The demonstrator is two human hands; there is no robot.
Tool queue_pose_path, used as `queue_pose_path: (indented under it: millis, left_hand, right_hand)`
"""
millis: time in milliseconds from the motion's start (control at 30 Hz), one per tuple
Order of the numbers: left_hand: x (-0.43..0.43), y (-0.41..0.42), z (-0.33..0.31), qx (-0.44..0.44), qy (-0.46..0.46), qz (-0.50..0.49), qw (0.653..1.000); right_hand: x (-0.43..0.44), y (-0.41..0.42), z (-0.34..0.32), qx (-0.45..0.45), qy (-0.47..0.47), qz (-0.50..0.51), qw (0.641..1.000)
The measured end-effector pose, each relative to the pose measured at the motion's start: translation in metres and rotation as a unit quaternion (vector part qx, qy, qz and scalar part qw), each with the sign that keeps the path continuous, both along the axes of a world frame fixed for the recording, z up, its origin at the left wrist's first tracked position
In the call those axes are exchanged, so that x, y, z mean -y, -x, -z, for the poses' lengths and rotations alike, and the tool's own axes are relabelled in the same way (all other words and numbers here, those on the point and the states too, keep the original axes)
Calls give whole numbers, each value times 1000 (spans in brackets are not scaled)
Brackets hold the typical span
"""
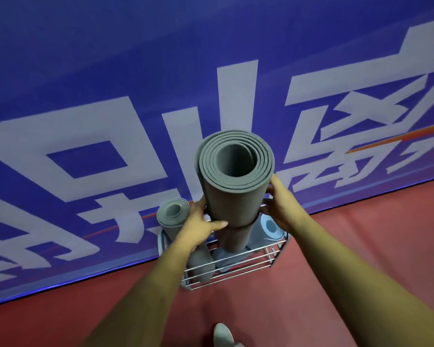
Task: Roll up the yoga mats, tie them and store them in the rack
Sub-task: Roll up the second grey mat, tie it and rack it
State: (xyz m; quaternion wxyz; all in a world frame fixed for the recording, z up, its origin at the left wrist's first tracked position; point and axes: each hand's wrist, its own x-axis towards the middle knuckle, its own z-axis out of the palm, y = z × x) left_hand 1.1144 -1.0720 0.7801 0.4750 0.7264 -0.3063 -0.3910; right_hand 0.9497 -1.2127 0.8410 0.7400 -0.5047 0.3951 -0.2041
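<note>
Held thing: rolled grey mat [232, 196], standing on end, its open spiral end towards the camera.
Long axis: close to vertical, running down from the spiral end into the rack [236, 267].
Left hand [201, 227]: at 9 o'clock of the roll, fingers curled round it, thumb laid across its front.
Right hand [278, 209]: at 3 o'clock, slightly higher, fingers wrapped round the far side.
Grip height: both hands clasp the roll about midway, beside the thin dark tie [246, 225].
Lower end: at 6 o'clock of the hands, inside the wire wall; whether it rests on the bottom cannot be told.
Neighbours: second grey roll [173, 214] at 9 o'clock, pale blue roll [269, 227] at 3 o'clock, both in the rack.
Coming move: probably straight down between them, then release.
Nearer hand: neither, the two are matched.
</note>
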Motion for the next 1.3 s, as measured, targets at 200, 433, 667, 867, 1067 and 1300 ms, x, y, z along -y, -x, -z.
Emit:
queue_pose_path:
  millis: [200, 433, 667, 867, 1067, 1300]
  left_hand:
    - [20, -26, 70, -8, -49, -20, 999]
    - [29, -34, 113, -31, -111, -54, 992]
    - [47, -20, 167, -47, -147, -153, 976]
    - [63, -7, 160, -45, -130, -227, 964]
    - [67, 8, 139, -144, -30, -309, 940]
    - [85, -4, 127, -205, -27, -374, 904]
  right_hand:
    - [24, -29, 65, -21, -65, 16, 998]
    - [38, -59, 109, -31, -158, -12, 987]
    - [66, -66, 164, -77, -228, -75, 968]
    - [74, -65, 192, -87, -251, -131, 955]
    - [71, -82, 189, -32, -214, -139, 966]
    - [82, -110, 201, -86, -89, -175, 977]
